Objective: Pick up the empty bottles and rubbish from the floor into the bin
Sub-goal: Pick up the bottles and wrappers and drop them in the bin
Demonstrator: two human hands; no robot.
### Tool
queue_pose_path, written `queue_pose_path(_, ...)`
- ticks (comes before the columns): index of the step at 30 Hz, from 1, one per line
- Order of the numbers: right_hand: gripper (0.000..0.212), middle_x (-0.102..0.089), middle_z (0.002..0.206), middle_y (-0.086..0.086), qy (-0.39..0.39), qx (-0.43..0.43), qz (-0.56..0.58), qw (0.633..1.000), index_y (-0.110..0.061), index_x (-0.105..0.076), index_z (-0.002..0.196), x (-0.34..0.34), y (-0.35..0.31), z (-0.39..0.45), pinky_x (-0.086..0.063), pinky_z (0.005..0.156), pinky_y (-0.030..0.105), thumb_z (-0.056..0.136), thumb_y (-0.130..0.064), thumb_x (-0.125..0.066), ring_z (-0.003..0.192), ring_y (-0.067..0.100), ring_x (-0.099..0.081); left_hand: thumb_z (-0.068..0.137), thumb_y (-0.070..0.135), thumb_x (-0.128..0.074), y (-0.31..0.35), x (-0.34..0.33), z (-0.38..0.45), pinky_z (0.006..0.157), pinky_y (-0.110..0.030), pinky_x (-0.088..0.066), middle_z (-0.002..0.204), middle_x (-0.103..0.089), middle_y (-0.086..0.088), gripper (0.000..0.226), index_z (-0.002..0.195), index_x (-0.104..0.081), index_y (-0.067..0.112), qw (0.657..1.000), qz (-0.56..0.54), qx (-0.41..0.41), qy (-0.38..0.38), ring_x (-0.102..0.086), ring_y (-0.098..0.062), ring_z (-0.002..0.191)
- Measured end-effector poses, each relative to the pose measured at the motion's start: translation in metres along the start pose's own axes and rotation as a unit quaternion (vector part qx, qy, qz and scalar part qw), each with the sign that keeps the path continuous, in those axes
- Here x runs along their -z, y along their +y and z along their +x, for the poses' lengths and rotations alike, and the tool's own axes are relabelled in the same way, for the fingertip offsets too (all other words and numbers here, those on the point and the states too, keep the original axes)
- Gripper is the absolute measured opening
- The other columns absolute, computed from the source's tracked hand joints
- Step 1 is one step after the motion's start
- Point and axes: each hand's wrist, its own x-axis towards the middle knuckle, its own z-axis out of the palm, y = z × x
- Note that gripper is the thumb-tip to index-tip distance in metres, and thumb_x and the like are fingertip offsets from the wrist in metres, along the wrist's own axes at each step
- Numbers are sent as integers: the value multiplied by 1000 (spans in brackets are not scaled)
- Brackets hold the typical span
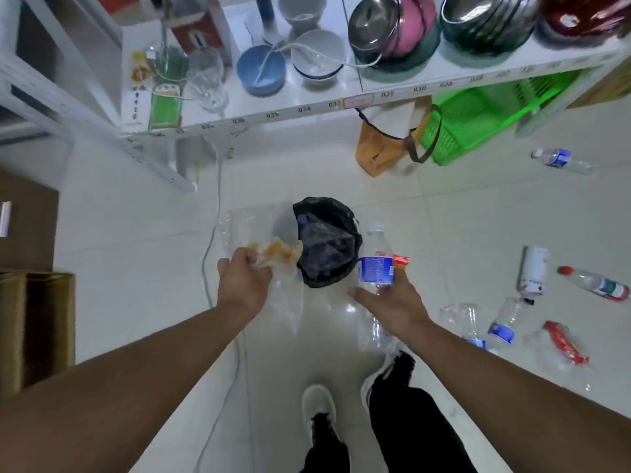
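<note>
A small bin [355,249] lined with a black bag stands on the white floor, with bottles inside. Just left of its rim, my left hand [244,283] grips crumpled clear plastic [286,298] with an orange wrapper. To the right of the bin, my right hand [392,303] holds a clear bottle [375,264] with a blue label, a red wrapper against it, and a second clear bottle hanging below. On the floor at right lie several more bottles [505,322], a red-capped bottle [596,283], a white can [532,269] and a red wrapper [563,341].
A white shelf [392,93] with bowls, pots and glasses stands behind the bin. Under it sit a green basket [478,117] and an orange bag [379,148]. Another bottle [560,160] lies far right. A cable [211,240] runs along the floor. Cardboard boxes [37,319] stand at left.
</note>
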Motion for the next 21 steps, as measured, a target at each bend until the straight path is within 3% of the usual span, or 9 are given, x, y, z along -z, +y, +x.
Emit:
queue_pose_path(2,55,-67,94,-9,-24,7,-35,999,-41,-52,108,-11,-11,21,-52,65,30,73,-60,-90,82,8,-68,98,18,-69,-2,-4,13,71,-16,-46,123,-42,-6,18,110,-57,25,1000,-11,-2,16,-51,10,81)
queue_pose_path(5,60,-74,101,-5,-62,-1,-28,998,-32,-58,116,-20,-23,65,-57,70,31,75,-62,-89,88,13,-74,97,22,-70,-2,-20,34,82,-29,-51,121,-41,-3,19,110,-57,28,1000,-1,23,4,-57,-6,80)
queue_pose_path(7,61,-76,103,-1,-78,-6,-40,996,-29,-57,116,-24,-34,98,-59,71,33,75,-62,-88,88,17,-76,97,26,-70,-1,-33,54,83,-38,-58,121,-42,-3,17,108,-57,30,999,19,21,-21,-63,-20,81)
queue_pose_path(9,61,-75,101,0,-79,-8,-66,995,-29,-56,112,-28,-32,132,-58,69,31,73,-61,-90,84,15,-75,96,30,-68,-3,-56,79,81,-39,-57,122,-43,-4,17,107,-56,33,996,52,25,-64,-63,-23,81)
queue_pose_path(11,70,-73,103,0,-75,0,-103,992,-26,-55,116,-37,-28,164,-61,72,33,70,-64,-90,86,16,-74,96,33,-67,-4,-78,106,74,-35,-52,123,-44,-5,21,115,-57,33,994,75,23,-76,-59,-18,76)
queue_pose_path(13,87,-65,109,2,-72,-9,-162,984,-24,-51,126,-49,-23,188,-61,86,40,65,-76,-84,98,22,-70,97,36,-67,-6,-101,125,75,-34,-51,128,-44,-7,41,136,-56,31,991,103,14,-87,-56,-15,77)
queue_pose_path(16,90,-51,105,-2,-78,-17,-229,970,-29,-54,129,-68,-15,214,-57,99,47,63,-85,-77,108,29,-62,92,51,-79,-8,-131,145,99,-43,-54,145,-36,-12,74,155,-42,36,976,110,21,-189,-54,-26,112)
queue_pose_path(19,69,-50,119,7,-118,-20,-236,964,-28,-64,131,-80,-12,223,-59,100,49,82,-77,-69,108,33,-64,102,51,-64,-5,-145,158,117,-49,-43,170,-24,-9,63,159,-43,36,945,179,1,-275,-32,-38,152)
queue_pose_path(21,50,-57,123,12,-107,-4,-246,963,-24,-71,122,-82,-14,220,-59,98,49,94,-64,-61,104,34,-66,107,46,-52,-3,-138,160,120,-50,-40,176,-19,-6,55,160,-43,36,936,221,-43,-272,-21,-36,160)
